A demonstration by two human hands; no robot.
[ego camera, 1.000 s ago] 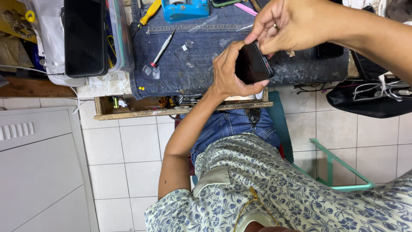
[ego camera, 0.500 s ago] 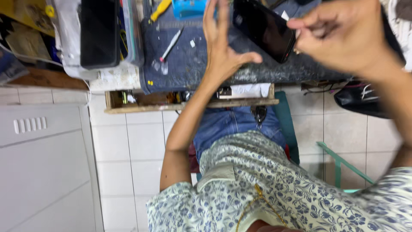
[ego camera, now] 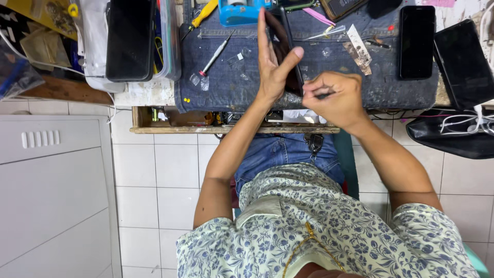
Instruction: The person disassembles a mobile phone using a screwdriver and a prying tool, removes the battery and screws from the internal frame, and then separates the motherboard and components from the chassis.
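My left hand (ego camera: pixel 272 64) is raised over the bench with its fingers stretched up and thumb out. It props a black phone (ego camera: pixel 289 49) that stands edge-on against its palm. My right hand (ego camera: pixel 334 98) is curled into a fist just right of the phone's lower end, touching it. Its fingertips pinch a small dark object (ego camera: pixel 323 95) that I cannot identify. Both hands hover above a denim cloth (ego camera: pixel 231 85) spread over the bench top.
On the cloth lie a red-tipped screwdriver (ego camera: pixel 216 54), tweezers (ego camera: pixel 324 33), small clear bits and a black phone (ego camera: pixel 418 41). Another phone (ego camera: pixel 463 56) lies far right and one (ego camera: pixel 129 38) rests on a plastic box at the left. A blue box (ego camera: pixel 239 10) stands behind, a black bag (ego camera: pixel 447 134) lower right.
My right hand let go of the phone and dropped into a fist by its lower end. The phone now stands against my left palm. The view shifted to show more of the bench.
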